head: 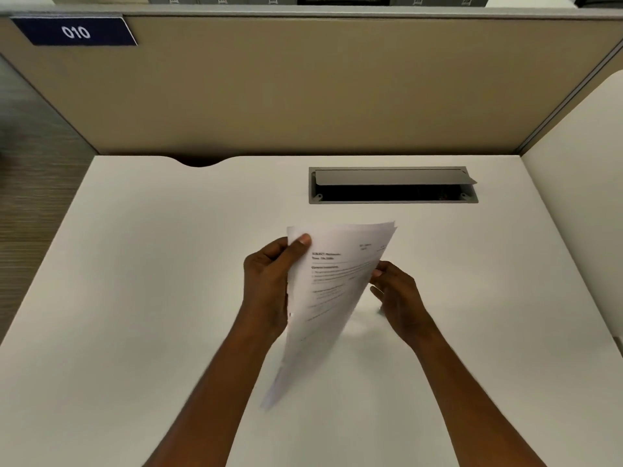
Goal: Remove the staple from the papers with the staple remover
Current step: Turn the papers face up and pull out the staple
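Note:
A thin stack of printed white papers is held tilted above the white desk, its lower part blurred. My left hand grips the papers' upper left corner, thumb on the front and fingers behind. My right hand is at the papers' right edge, its thumb and curled fingertips pinching that edge. I can make out neither a staple nor a staple remover.
A grey cable tray with a half-raised lid is set into the desk behind the papers. A beige partition with a blue "010" label closes the back, and another desk surface adjoins on the right.

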`<state>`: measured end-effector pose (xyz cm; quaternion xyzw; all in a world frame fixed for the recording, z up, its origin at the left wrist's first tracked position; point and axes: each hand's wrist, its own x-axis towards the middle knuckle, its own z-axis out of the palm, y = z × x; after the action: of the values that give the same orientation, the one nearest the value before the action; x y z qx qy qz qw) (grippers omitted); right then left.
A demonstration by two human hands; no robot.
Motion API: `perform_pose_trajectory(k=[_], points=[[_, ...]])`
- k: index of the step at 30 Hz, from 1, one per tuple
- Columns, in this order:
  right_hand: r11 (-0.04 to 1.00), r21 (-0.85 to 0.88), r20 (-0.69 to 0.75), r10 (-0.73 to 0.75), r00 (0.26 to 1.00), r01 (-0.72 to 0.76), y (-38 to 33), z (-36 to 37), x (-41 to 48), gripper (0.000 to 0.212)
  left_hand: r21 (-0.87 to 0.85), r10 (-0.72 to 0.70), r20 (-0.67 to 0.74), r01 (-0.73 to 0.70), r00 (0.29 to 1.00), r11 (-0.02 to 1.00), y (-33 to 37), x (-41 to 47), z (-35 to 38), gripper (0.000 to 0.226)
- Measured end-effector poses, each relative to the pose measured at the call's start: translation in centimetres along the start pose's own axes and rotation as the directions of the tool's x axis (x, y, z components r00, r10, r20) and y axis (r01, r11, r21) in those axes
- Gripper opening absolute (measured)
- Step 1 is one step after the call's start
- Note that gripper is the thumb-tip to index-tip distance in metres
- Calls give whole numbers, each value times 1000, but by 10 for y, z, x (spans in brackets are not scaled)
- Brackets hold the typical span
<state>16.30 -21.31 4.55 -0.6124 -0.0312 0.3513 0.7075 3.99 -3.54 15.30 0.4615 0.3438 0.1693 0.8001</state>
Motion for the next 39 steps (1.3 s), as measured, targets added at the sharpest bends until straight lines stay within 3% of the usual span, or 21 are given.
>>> perform_pose_trajectory(k=[2,9,19,27,34,37,39], points=[[999,13,6,-32,999,32,-2,-4,-2,13,-41,-34,-58,32,998,999,3,7,-10,10],[994,-109,-123,14,992,-27,18,-13,2,18,-89,-158,-186,143,970,986,-43,41,-53,12],[897,-431,-295,-34,955,-101,80,-25,20,8,81,-208,-292,241,934,967,-132,66,-91,9],[796,-594,-257,-50,965,-117,100,-27,11,26,144,-252,-357,319,900,937,-165,72,-103,15],[596,-799,-205,-143,968,-81,110,-27,10,32,212,-265,-382,362,886,908,-183,67,-115,5],[409,-912,-133,-271,953,-11,104,-32,6,33,239,-267,-398,380,878,894,-185,67,-114,3],[206,-979,-64,-367,928,13,98,-41,4,32,264,-267,-399,389,877,882,-186,68,-113,7]])
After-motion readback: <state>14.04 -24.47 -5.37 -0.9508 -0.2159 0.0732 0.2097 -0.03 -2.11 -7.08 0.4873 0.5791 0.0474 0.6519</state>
